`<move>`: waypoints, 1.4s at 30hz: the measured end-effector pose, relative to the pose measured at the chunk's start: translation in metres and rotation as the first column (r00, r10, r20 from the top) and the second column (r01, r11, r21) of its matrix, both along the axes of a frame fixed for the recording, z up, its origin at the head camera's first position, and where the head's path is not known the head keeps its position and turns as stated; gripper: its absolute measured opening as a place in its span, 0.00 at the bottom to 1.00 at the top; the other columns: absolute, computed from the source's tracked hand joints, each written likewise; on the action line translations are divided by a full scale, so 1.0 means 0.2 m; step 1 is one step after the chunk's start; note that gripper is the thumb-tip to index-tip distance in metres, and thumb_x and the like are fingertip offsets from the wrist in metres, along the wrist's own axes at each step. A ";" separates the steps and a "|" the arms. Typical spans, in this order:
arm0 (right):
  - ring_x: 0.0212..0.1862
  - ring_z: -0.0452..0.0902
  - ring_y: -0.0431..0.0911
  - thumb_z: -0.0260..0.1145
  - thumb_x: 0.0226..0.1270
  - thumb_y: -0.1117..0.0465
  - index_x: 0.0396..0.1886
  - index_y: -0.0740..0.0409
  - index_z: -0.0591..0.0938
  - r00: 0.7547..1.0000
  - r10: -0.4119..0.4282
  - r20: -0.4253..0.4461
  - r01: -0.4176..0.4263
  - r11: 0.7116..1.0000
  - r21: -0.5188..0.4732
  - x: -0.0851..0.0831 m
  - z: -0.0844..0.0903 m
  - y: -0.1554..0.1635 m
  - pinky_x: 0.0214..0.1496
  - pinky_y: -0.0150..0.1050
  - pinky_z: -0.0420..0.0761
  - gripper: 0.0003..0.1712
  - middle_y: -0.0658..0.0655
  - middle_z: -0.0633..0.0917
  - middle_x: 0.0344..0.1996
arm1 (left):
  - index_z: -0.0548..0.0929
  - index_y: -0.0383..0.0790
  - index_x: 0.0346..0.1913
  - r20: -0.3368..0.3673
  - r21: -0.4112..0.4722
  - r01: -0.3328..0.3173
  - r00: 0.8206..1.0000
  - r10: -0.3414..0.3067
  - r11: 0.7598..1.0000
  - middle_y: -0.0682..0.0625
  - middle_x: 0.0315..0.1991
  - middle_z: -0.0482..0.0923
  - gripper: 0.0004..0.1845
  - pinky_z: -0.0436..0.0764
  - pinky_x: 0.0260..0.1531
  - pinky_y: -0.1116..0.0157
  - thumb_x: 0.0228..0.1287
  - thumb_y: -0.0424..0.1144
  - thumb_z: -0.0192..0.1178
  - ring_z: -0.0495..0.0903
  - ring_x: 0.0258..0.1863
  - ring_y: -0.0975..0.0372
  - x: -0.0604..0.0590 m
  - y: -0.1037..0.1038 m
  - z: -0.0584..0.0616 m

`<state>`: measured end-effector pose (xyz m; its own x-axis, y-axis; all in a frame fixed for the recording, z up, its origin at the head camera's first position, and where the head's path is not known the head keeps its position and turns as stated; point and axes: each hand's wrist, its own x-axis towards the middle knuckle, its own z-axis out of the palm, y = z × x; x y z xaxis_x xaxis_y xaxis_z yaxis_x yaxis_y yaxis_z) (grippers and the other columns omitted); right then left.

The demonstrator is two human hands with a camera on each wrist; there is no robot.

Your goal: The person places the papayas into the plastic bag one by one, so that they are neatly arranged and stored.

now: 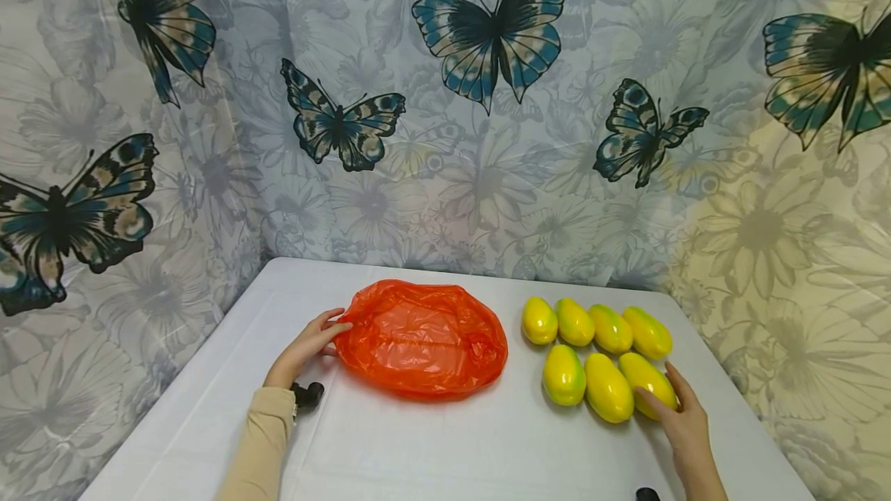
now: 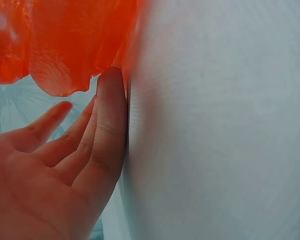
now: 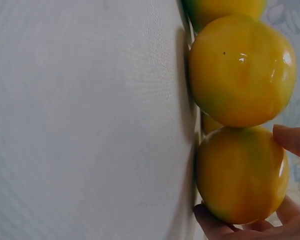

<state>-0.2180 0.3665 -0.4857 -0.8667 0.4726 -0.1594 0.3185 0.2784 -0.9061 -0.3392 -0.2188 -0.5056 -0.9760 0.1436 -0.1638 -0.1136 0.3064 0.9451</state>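
A crumpled orange plastic bag (image 1: 421,339) lies flat on the white table (image 1: 445,447). My left hand (image 1: 332,328) rests at its left edge. Its straight fingers (image 2: 107,125) lie on the table, and their tips touch the bag's rim (image 2: 65,45). Several yellow-green mangoes (image 1: 599,350) sit in two rows to the right of the bag. My right hand (image 1: 670,400) holds the rightmost mango of the front row (image 1: 646,380). In the right wrist view, thumb and finger (image 3: 292,140) wrap that mango (image 3: 240,175), with another mango (image 3: 240,70) beside it.
A curtain printed with butterflies (image 1: 487,29) hangs close behind the table and along its left and right sides. The table's front part is bare white cloth (image 1: 452,454). A black wrist-camera mount (image 1: 307,394) shows by my left sleeve.
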 end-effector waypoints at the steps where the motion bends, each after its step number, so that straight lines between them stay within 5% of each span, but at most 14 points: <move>1: 0.79 0.37 0.63 0.63 0.68 0.48 0.79 0.45 0.43 1.000 -0.003 -0.001 0.003 1.000 -0.002 0.00 0.00 0.00 0.77 0.58 0.46 0.50 0.63 0.44 0.79 | 0.55 0.36 0.75 0.002 -0.001 -0.001 1.000 0.001 1.000 0.30 0.67 0.66 0.36 0.83 0.38 0.65 0.72 0.49 0.54 0.80 0.42 0.61 0.00 0.00 0.00; 21: 0.78 0.42 0.60 0.62 0.66 0.40 0.79 0.42 0.50 0.995 -0.096 -0.009 0.096 0.995 -0.016 0.01 0.02 0.00 0.76 0.58 0.51 0.47 0.60 0.47 0.79 | 0.56 0.37 0.74 0.005 -0.034 -0.010 1.000 0.011 0.999 0.31 0.68 0.65 0.37 0.83 0.41 0.63 0.71 0.52 0.55 0.80 0.50 0.54 0.01 0.01 0.01; 28: 0.78 0.44 0.55 0.63 0.65 0.38 0.77 0.39 0.56 0.991 -0.135 -0.003 0.135 0.990 -0.034 0.00 0.06 -0.01 0.77 0.51 0.55 0.45 0.56 0.48 0.79 | 0.56 0.37 0.74 -0.003 -0.029 -0.007 1.000 0.007 1.000 0.31 0.66 0.67 0.36 0.83 0.38 0.66 0.72 0.49 0.54 0.80 0.44 0.59 0.00 0.00 0.00; 32: 0.71 0.55 0.50 0.65 0.61 0.36 0.76 0.35 0.59 0.987 -0.158 -0.002 0.158 0.987 -0.026 -0.01 0.08 -0.01 0.60 0.30 0.68 0.45 0.53 0.53 0.79 | 0.56 0.36 0.74 -0.009 -0.019 0.001 1.000 -0.001 1.000 0.30 0.66 0.66 0.35 0.83 0.37 0.66 0.72 0.48 0.53 0.80 0.44 0.59 0.00 0.00 0.00; 35: 0.58 0.61 0.39 0.67 0.59 0.37 0.74 0.33 0.62 0.985 -0.171 -0.021 0.170 0.985 -0.027 -0.02 0.10 -0.02 0.42 0.18 0.67 0.44 0.52 0.57 0.77 | 0.56 0.36 0.74 -0.006 -0.018 0.000 1.000 0.000 1.000 0.30 0.67 0.66 0.35 0.83 0.38 0.65 0.72 0.48 0.54 0.80 0.47 0.57 -0.01 0.00 0.00; 42: 0.47 0.59 0.31 0.69 0.60 0.43 0.73 0.36 0.66 0.984 -0.161 -0.082 0.155 0.985 -0.071 -0.04 0.16 -0.06 0.36 0.13 0.69 0.41 0.50 0.59 0.76 | 0.56 0.35 0.74 -0.001 -0.031 0.004 1.000 -0.004 1.000 0.29 0.68 0.64 0.36 0.84 0.38 0.64 0.72 0.50 0.54 0.79 0.51 0.52 -0.01 0.00 0.00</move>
<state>-0.2251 0.3537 -0.4545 -0.7937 0.5961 -0.1213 0.2732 0.1711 -0.9466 -0.3413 -0.2192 -0.5059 -0.9755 0.1426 -0.1676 -0.1116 0.3358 0.9353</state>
